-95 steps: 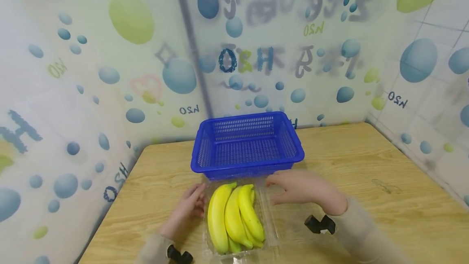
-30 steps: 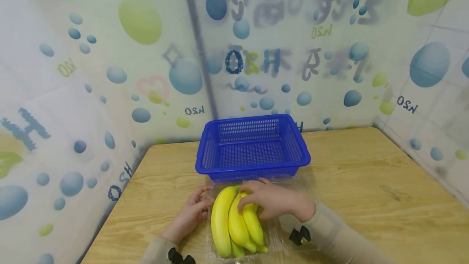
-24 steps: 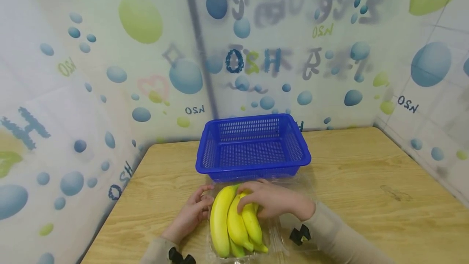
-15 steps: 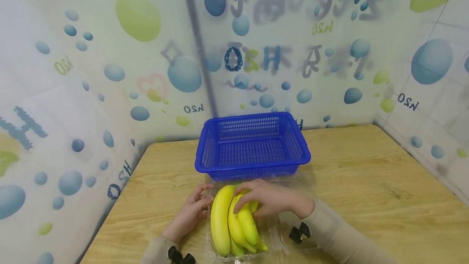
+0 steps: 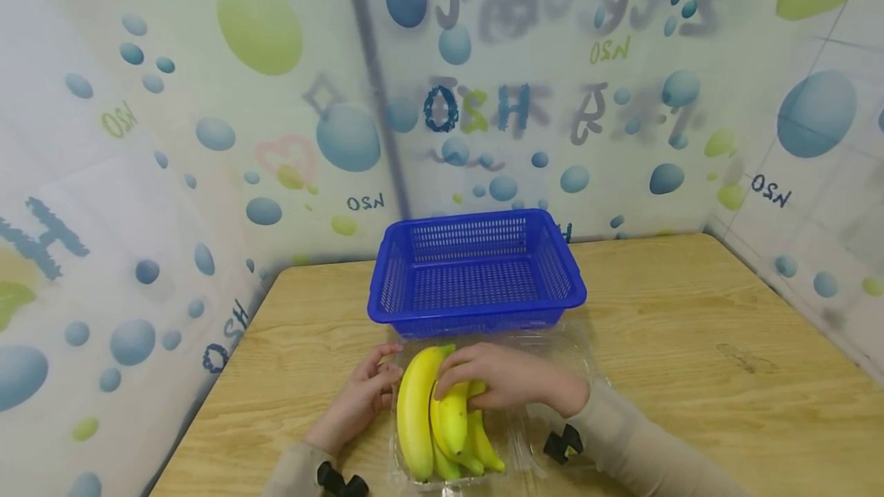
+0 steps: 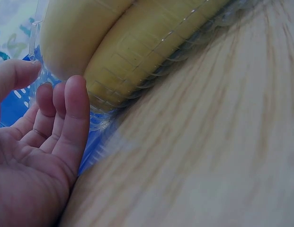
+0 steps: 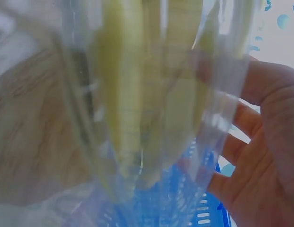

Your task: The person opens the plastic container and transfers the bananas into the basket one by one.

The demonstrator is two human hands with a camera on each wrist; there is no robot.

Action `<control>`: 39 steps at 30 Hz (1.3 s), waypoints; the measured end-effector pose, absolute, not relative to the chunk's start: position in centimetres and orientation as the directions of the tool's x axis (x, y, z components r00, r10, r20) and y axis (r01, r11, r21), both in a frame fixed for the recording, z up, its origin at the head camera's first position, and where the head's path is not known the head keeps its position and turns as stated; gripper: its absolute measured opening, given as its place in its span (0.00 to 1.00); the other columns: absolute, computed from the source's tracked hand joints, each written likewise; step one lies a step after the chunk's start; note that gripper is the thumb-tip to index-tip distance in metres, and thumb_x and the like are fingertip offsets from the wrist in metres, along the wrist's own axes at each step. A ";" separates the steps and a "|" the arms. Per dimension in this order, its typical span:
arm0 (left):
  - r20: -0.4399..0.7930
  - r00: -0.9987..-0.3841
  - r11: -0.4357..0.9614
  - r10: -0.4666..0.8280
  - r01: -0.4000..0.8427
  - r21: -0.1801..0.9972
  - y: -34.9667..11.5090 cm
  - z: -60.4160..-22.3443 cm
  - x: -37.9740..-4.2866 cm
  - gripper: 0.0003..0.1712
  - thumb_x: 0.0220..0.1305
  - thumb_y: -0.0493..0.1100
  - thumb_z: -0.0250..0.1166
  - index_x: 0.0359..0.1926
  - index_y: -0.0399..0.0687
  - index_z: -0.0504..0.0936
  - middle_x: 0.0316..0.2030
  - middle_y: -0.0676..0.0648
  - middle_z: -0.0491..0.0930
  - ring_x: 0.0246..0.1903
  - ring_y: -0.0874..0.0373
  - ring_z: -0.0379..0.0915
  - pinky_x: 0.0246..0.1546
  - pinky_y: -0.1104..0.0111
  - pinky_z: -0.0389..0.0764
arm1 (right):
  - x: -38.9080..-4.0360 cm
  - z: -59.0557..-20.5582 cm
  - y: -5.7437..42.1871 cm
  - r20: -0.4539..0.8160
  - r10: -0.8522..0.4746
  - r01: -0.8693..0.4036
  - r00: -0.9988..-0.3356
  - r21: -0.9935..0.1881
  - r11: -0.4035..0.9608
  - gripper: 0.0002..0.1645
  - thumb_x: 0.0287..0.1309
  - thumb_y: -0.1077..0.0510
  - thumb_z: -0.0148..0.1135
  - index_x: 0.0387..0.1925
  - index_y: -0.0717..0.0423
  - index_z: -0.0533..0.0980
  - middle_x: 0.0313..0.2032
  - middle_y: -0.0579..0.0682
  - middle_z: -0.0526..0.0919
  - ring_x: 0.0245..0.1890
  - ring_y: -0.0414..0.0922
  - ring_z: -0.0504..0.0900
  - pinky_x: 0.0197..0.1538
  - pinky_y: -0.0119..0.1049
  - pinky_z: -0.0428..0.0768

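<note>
Several yellow bananas (image 5: 417,420) lie in a clear plastic clamshell box (image 5: 512,436) at the table's front. My right hand (image 5: 514,378) reaches over the box from the right and grips one banana (image 5: 453,424) near its far end, thumb on the near side. This banana sits raised and tilted above the others. Beside the box's left wall, my left hand (image 5: 357,401) has loosely bent fingers. In the left wrist view its thumb lies at the box rim and the fingertips are close against the wall. Clear plastic blurs the right wrist view, where part of my right hand (image 7: 265,142) shows.
A blue perforated basket (image 5: 476,314) stands just behind the box. The clear lid (image 5: 566,347) spreads to the right, partly under my right forearm. Wooden table (image 5: 691,343) extends to both sides, with a patterned wall (image 5: 608,198) behind.
My right hand came left from over the lid into the box and took hold of a banana. That banana has lifted and turned away from the bunch. My left hand stays at the box's left side.
</note>
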State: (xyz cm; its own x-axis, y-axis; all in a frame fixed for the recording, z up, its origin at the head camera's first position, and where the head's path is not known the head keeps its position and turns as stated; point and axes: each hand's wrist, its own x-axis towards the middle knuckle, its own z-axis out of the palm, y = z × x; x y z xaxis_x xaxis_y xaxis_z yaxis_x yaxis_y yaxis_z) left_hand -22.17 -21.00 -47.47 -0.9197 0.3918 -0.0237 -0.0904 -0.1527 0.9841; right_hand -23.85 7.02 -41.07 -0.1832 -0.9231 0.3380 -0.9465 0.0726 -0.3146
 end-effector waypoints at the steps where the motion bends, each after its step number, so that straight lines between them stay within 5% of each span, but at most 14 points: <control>1: -0.027 -0.920 -0.152 0.391 -0.093 0.984 -21.0 -47.5 -22.2 0.22 0.70 0.36 0.53 0.62 0.41 0.60 0.32 0.51 0.74 0.27 0.63 0.72 0.30 0.70 0.79 | -23.8 -41.1 7.0 0.345 -0.922 -0.949 -0.176 -0.308 0.066 0.25 0.50 0.67 0.69 0.51 0.48 0.78 0.54 0.49 0.79 0.56 0.42 0.75 0.61 0.30 0.69; 34: -0.020 -0.910 -0.145 0.414 -0.088 0.986 -21.0 -47.4 -22.2 0.22 0.71 0.36 0.52 0.63 0.42 0.59 0.33 0.51 0.73 0.28 0.64 0.72 0.31 0.70 0.78 | -24.0 -40.0 7.7 0.507 -0.856 -0.987 -0.099 -0.158 0.021 0.26 0.49 0.69 0.69 0.50 0.48 0.80 0.52 0.53 0.80 0.56 0.47 0.76 0.62 0.36 0.70; 39: -0.028 -0.912 -0.135 0.410 -0.091 0.987 -21.0 -47.4 -22.2 0.23 0.71 0.36 0.52 0.63 0.40 0.58 0.33 0.50 0.73 0.28 0.64 0.72 0.31 0.70 0.78 | -23.8 -39.7 7.9 0.497 -0.857 -0.983 -0.135 -0.177 0.052 0.26 0.49 0.69 0.69 0.50 0.47 0.81 0.52 0.53 0.79 0.58 0.47 0.74 0.62 0.37 0.69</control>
State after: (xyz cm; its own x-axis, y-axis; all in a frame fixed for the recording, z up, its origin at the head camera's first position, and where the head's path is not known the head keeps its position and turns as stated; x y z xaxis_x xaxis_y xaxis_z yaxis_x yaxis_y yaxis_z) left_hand -22.19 -20.96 -47.37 -0.9118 0.4097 -0.0280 -0.0910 -0.1350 0.9867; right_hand -23.82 7.87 -39.66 -0.1347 -0.8572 0.4971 -0.9828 0.0517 -0.1771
